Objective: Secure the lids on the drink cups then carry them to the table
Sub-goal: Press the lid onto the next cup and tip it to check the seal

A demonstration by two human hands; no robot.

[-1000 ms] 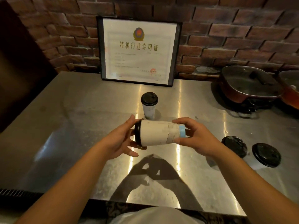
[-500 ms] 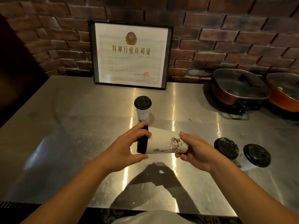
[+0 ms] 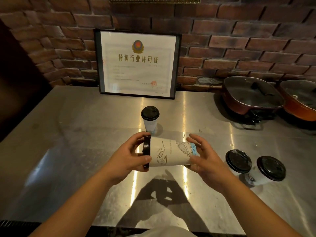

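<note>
1. Paper cup [image 3: 171, 153]: lying on its side in the air above the desk [image 3: 85, 134], near centre; long axis running left to right, lidded end pointing left, base pointing right and tipping slightly down.
2. Black lid [image 3: 146, 153]: sitting on the cup's left end, seemingly pressed home; seal all round not confirmable.
3. Left hand [image 3: 131, 156]: gripping the lid rim, thumb near, fingers curling over the far edge.
4. Right hand [image 3: 203, 159]: cupping the base end, fingers spread wide, thumb touching the cup.
5. Doing the step well, by judgement: pressing round the whole rim while turning, keeping the base braced, squeezing the wall lightly.
6. Far cup [image 3: 150, 119]: standing upright, lidded, just beyond the hands.
7. Two lidded cups [image 3: 238, 161] [image 3: 271, 168]: standing upright at right.
</note>
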